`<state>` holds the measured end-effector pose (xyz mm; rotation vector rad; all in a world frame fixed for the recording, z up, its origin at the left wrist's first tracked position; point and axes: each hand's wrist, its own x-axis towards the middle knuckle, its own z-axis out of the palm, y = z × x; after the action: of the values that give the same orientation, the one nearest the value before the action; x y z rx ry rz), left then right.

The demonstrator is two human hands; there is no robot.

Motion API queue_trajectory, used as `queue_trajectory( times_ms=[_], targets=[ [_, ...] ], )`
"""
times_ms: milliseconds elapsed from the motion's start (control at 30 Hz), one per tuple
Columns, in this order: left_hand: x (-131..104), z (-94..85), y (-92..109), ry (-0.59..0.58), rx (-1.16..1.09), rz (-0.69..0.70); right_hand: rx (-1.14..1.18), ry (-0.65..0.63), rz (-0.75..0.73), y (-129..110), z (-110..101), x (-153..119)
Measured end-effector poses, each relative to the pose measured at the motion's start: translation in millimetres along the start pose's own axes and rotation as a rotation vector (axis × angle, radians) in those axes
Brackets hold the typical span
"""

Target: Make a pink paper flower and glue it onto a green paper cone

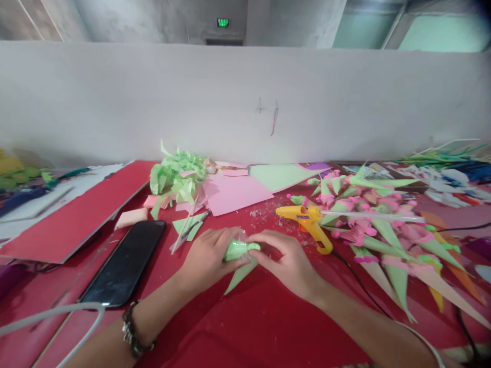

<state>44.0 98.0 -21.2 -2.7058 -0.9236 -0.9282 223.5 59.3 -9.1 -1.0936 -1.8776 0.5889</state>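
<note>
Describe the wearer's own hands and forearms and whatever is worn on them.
Neither the left hand nor the right hand wears a glove. A dark, chunky bracelet with paler, silvery bits circles the left wrist. No band shows on the right wrist. Both forearms are mostly uncovered; a pale edge crosses the right one near the picture's bottom, perhaps a sleeve.
</note>
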Motion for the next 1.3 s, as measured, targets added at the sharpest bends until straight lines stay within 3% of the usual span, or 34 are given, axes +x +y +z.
queue_trajectory(
  times_ms=[200,333,467,567,667,800,933,1100,1300],
  targets=[
    [2,-4.0,5,-0.029,0.097,0.086,-0.139,-0.037,-0.127,5,1,-1],
    [3,-5.5,8,-0.087,0.117,0.105,-0.188,-0.102,-0.130,5,1,-4],
    [3,-5.3,10,-0.113,0.106,0.114,-0.068,-0.065,-0.123,2,4,-4],
    [3,-5.2,9,-0.125,0.094,0.099,0.143,-0.038,-0.031,0,4,-3],
    [3,-5.0,-1,-0.146,0.117,0.022,0.491,0.048,0.106,-1,0,-1],
    [2,-3.0,-24,-0.181,0.251,-0.250,0.782,0.226,0.195,3,-5,3],
    [0,1.1,-35,-0.150,0.355,-0.348,0.787,0.111,0.379,11,0,3],
    [0,1.1,-11,-0.082,0.149,-0.270,0.816,-0.011,0.371,10,5,2],
    [2,-8.7,16,-0.112,-0.201,-0.109,0.708,-0.113,0.412,0,-1,3]
  ],
)
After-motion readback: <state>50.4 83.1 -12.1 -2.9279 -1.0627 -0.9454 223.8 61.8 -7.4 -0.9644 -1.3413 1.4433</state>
